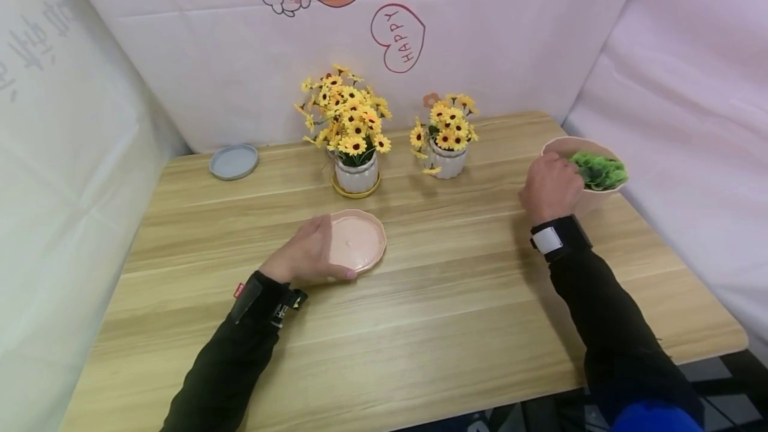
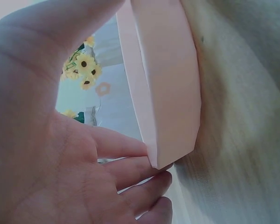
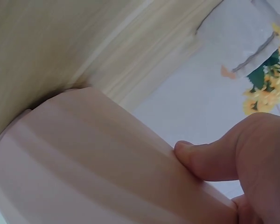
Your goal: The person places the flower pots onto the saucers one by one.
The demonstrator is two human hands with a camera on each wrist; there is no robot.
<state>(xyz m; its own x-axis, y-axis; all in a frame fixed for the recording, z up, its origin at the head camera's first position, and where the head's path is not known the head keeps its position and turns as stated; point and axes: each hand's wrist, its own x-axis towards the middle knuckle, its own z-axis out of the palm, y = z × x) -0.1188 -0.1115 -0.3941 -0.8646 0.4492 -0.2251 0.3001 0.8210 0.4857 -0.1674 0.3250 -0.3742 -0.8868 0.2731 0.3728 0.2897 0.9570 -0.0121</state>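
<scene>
My left hand (image 1: 309, 252) holds a round pale-pink plant saucer (image 1: 359, 242) near the middle of the wooden table, fingers at its far edge and thumb at its near edge. In the left wrist view, the fingertips (image 2: 161, 179) bend against the low wall of the saucer (image 2: 170, 84). Over at the table's right side, my right hand (image 1: 552, 189) grips the rim of a pink flowerpot (image 1: 591, 201) holding a green leafy plant (image 1: 600, 171). The thumb (image 3: 196, 161) presses on the pot's outer wall (image 3: 102, 154), whose base is at the tabletop.
A large white pot of yellow flowers (image 1: 354, 119) stands on a yellow saucer (image 1: 357, 193) at the back. To its right is a smaller flower pot (image 1: 447, 160). A grey-blue saucer (image 1: 234, 162) lies back left. Printed cloth (image 1: 492, 39) hangs behind the table (image 1: 432, 325).
</scene>
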